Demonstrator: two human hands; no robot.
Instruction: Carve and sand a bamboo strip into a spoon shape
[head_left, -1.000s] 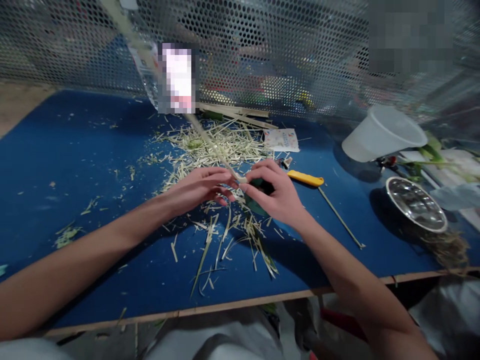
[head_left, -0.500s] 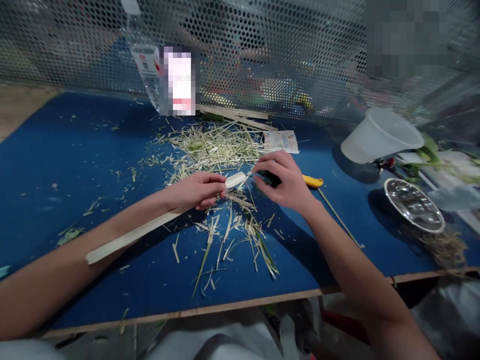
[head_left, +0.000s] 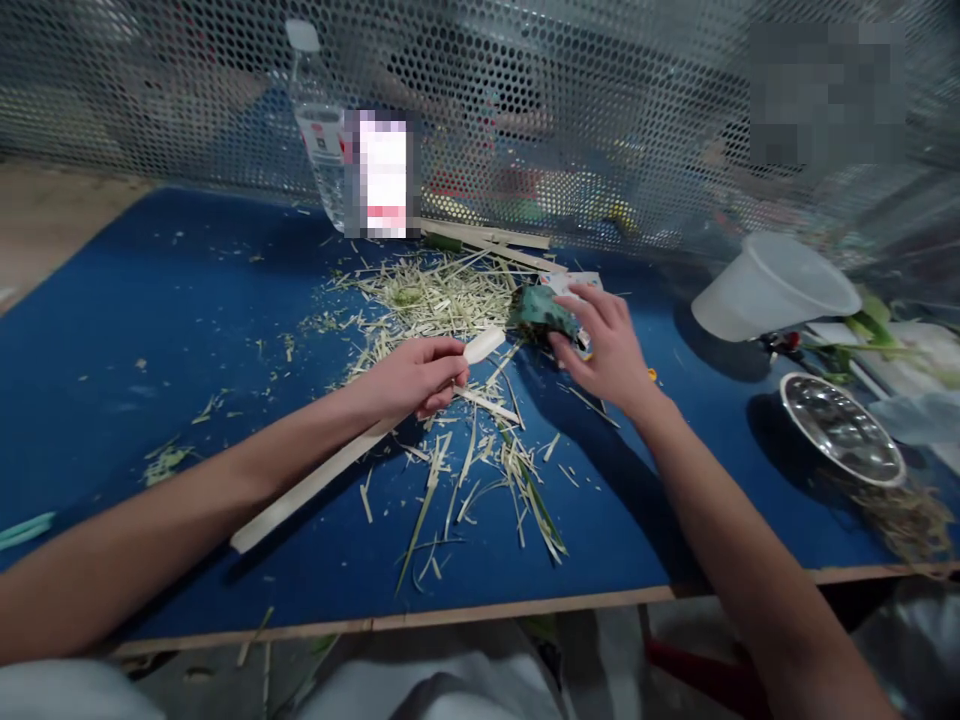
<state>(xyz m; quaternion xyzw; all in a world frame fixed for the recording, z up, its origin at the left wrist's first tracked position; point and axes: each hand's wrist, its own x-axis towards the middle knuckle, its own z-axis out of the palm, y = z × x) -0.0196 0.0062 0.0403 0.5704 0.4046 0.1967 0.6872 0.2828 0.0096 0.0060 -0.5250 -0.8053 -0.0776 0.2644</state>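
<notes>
"What does the left hand (head_left: 409, 378) have?"

"Its fingers are curled shut around a long, pale cane strip (head_left: 315, 487). The strip runs through the grip from 8 o'clock to 2 o'clock, with its narrowed tip sticking out past the fingers."

"And the right hand (head_left: 607, 345)?"

"It's open, with the fingers spread wide and nothing showing in its grasp. A lumpy green object (head_left: 541, 310) sits at its 10 o'clock, right by the thumb, though you can't tell whether the two are touching. The object lies at the edge of a printed paper card (head_left: 579, 285)."

"What's around them?"

"Cane shavings (head_left: 431, 295) are heaped on the blue desk (head_left: 150, 300) at the left hand's 12 o'clock, and more lie scattered below both hands. A plastic bottle (head_left: 319, 150) stands at the left hand's 11 o'clock, in front of a perforated metal screen (head_left: 525, 80). At the right hand's 2 o'clock, a white plastic cup (head_left: 772, 285) lies tipped on its side, and a steel bowl (head_left: 841, 430) sits at its 4 o'clock."
</notes>
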